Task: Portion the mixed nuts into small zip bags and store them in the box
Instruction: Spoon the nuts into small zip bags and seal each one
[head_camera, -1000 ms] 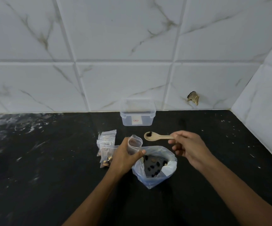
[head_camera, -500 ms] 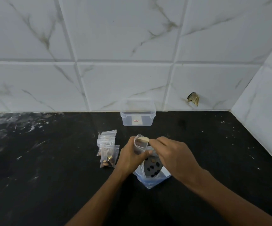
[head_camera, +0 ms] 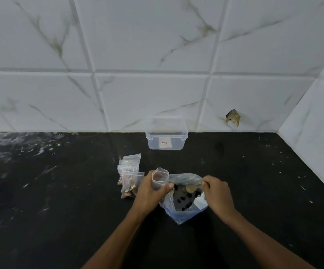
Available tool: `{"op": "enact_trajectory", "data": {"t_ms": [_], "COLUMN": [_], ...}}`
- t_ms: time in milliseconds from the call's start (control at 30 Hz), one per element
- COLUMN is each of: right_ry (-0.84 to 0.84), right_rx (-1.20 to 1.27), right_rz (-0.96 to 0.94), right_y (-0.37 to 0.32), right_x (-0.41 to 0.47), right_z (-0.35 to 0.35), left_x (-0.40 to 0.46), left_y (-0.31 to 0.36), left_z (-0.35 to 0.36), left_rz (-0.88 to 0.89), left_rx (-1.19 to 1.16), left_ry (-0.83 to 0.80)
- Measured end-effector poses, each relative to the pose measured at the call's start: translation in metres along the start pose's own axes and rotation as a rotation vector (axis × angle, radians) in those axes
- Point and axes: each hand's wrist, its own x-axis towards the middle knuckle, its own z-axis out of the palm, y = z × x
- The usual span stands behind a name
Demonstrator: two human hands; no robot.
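Standing beside the person, I am looking first at the black counter [head_camera: 40, 191], where everything is lying close together, probably so that each step needs only a short reach. At the back, touching the tiled wall [head_camera: 157, 45], the clear box [head_camera: 166, 135] is waiting with its lid on, I think; whether any bags are inside, I cannot tell through the cloudy plastic.

Nearer, the big bag of mixed nuts [head_camera: 184, 197] is standing open on the counter, its mouth folded wide so the spoon can go in easily. The right hand [head_camera: 218, 195] is curling closed over the bag's right rim and is gripping the wooden spoon [head_camera: 192, 188], whose bowl is dipping among the dark and pale nuts; the handle is mostly hidden under the fingers.

The left hand [head_camera: 150, 191] is wrapping around a small zip bag [head_camera: 160, 178], holding it upright just beside the big bag, mouth open, surely to shorten the way for the spoon. How full it is, I cannot see well.

To the left, a little pile of filled small bags [head_camera: 131, 175] is lying, not yet in the box; their number is hard to count.
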Motion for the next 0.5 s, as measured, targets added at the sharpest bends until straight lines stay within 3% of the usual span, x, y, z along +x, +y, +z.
{"op": "enact_trajectory", "data": {"t_ms": [300, 500], "right_ry": [-0.139, -0.241], "right_rx": [0.155, 0.483], "right_rz": [0.074, 0.403], "right_y": [-0.028, -0.041], "right_x": [-0.003, -0.001], "right_z": [0.032, 0.044], "left_x": [0.004, 0.004], "left_y": [-0.007, -0.008], "left_z": [0.006, 0.006], "left_rz": [-0.018, -0.009], "left_rx": [0.012, 0.066], "left_ry": [-0.104, -0.116]}}
